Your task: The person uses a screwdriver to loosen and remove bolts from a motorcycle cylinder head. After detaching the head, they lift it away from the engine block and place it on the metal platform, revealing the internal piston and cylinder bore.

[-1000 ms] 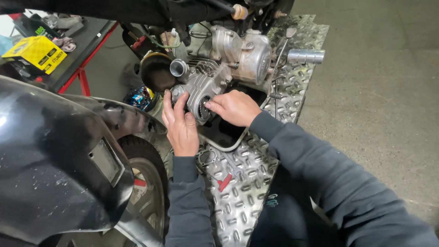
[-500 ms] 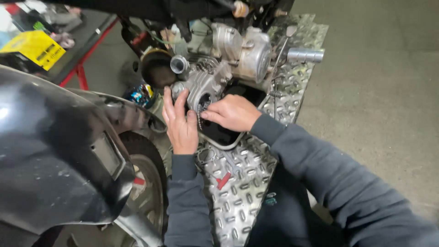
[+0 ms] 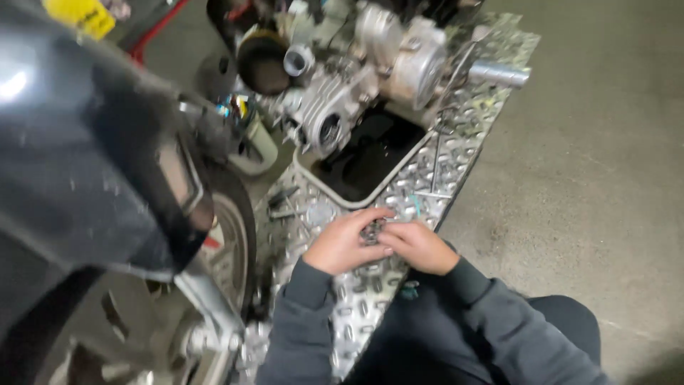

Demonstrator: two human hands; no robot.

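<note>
Between both hands (image 3: 381,244), small metal part (image 3: 371,232), grey, blurred

A finned engine (image 3: 335,107) sits at twelve o'clock above a dark drain pan (image 3: 367,160) on the checker plate (image 3: 463,142). A wheel (image 3: 228,242) stands at nine o'clock under a black fairing (image 3: 78,164).

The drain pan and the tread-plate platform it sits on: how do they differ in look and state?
The drain pan is a pale, smooth-rimmed tray with raised walls; the tread-plate platform is flat, shiny metal with a raised pattern. The drain pan holds something dark under the engine; the tread-plate platform carries loose tools and small parts, and the left hand and right hand hover over it, fingers around a small metal part. Both lie beneath the engine.
</note>
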